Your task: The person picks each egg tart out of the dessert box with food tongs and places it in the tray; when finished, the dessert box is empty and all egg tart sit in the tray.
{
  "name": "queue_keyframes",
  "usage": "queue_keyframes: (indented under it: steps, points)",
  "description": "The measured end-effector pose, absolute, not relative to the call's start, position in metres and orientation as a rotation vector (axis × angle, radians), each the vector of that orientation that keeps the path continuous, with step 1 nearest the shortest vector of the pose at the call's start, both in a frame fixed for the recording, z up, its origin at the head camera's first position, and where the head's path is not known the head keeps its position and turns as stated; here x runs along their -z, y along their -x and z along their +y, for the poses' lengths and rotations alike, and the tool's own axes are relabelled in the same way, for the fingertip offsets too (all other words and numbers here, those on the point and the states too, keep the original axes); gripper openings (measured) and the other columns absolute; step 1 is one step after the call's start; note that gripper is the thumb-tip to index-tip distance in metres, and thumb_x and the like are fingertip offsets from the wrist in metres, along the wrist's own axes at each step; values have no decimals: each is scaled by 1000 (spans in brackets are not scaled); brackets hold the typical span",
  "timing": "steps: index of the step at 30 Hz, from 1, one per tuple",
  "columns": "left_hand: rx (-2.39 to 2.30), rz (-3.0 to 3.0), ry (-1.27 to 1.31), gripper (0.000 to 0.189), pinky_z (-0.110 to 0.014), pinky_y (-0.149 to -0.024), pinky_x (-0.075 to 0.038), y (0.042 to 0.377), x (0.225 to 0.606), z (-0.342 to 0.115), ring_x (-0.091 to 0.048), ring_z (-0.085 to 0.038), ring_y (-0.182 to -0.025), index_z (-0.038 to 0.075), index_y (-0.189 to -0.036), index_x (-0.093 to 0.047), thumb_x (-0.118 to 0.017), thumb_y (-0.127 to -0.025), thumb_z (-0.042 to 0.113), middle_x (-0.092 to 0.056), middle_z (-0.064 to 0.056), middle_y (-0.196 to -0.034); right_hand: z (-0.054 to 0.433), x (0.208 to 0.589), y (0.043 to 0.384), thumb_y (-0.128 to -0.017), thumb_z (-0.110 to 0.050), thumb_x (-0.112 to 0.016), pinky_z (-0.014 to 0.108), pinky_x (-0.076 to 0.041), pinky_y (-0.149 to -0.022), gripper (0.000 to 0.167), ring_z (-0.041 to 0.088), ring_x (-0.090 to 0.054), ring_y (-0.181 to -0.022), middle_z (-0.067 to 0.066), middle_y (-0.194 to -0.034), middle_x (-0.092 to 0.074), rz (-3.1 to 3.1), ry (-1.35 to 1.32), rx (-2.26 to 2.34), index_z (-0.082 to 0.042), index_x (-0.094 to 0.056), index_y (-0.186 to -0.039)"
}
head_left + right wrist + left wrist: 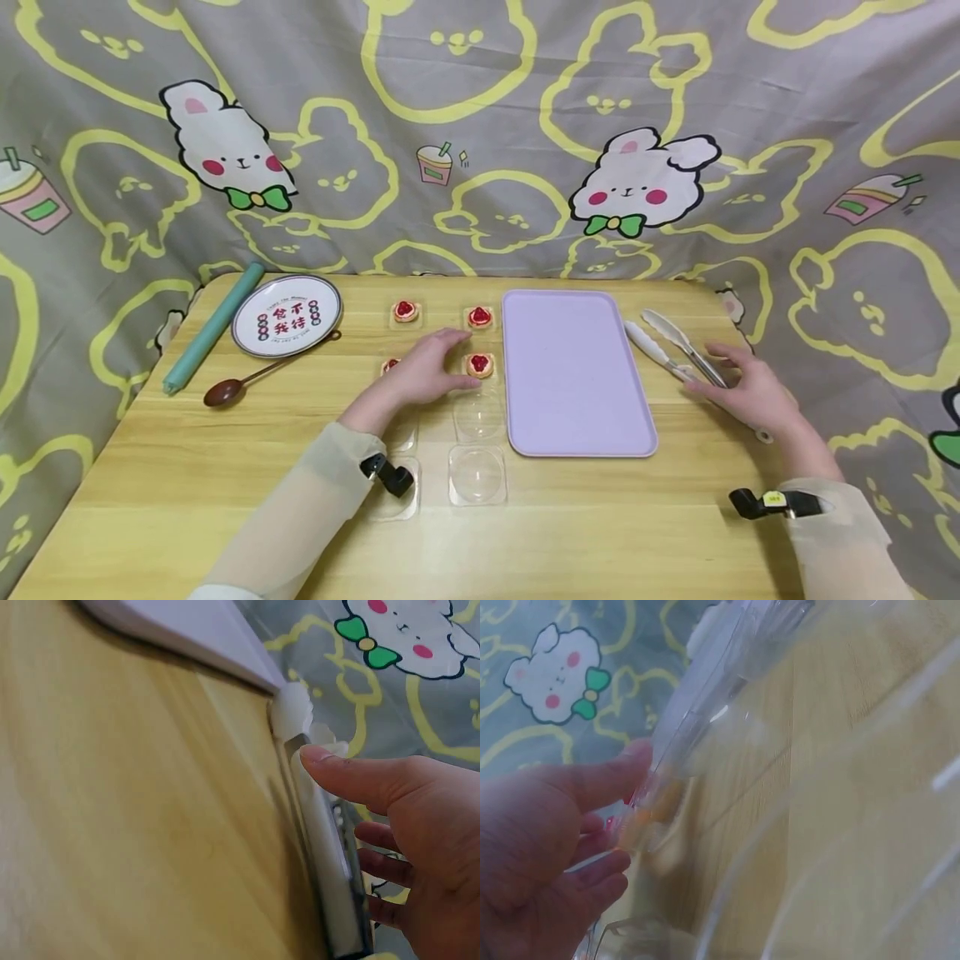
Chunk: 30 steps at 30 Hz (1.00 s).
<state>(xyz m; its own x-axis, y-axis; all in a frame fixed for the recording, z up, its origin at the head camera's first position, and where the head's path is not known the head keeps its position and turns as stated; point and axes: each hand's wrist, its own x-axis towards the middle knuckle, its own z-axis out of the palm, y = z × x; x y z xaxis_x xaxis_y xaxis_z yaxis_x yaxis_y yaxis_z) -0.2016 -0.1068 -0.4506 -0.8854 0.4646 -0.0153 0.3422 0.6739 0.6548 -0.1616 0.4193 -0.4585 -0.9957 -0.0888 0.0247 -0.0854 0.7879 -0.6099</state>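
My left hand is spread around a small red-topped tart in a clear plastic container, with the thumb beside its near edge. In the left wrist view, thumb and fingers stand on either side of the tart; firm contact cannot be made out. Two more tarts, one at the back left and one behind my fingers, sit in clear containers. Another tart is partly hidden by my left hand. At the right, my right hand straddles white-tipped metal tongs, fingers apart, thumb close against the handle.
A lilac tray lies between the hands. Clear containers without tarts line the front. On the left are a plate with red and dark lettering, a brown spoon and a green rolling pin. A patterned curtain hangs behind.
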Motion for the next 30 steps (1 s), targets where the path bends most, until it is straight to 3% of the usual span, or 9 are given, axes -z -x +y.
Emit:
queue_keyframes:
  steps: [5, 17, 25, 30]
  points:
    - [-976, 2701, -641, 88, -48, -124, -29, 202, 449, -106, -43, -37, -147, -2, -156, -47, -89, -88, 35, -49, -20, -158, 422, 467, 159, -90, -36, -87, 21, -45, -82, 86, 50, -60, -117, 35, -133, -60, 2973, 142, 1003, 9, -46, -152]
    - [-948, 2690, -641, 85, -45, -119, -39, 208, 452, -106, -55, -33, -135, -2, -154, -50, -88, -88, 37, -60, -18, -148, 423, 479, 159, -90, -28, -89, 11, -43, -77, 70, 27, -62, -102, 28, -124, -66, 3046, 206, 1017, 9, -59, -141]
    - [-958, 2667, -627, 84, -45, -117, -42, 209, 449, -104, -58, -33, -134, -3, -152, -52, -89, -88, 35, -61, -18, -146, 421, 483, 161, -90, -31, -88, 22, -40, -81, 66, 37, -58, -110, 30, -125, -65, 3093, 191, 1011, 9, -63, -136]
    - [-962, 2662, -624, 83, -44, -116, -43, 211, 448, -103, -59, -33, -133, -3, -152, -53, -90, -87, 33, -61, -18, -146, 421, 487, 163, -91, -29, -87, 24, -41, -78, 58, 35, -59, -104, 28, -118, -68, 3124, 216, 1002, 9, -67, -130]
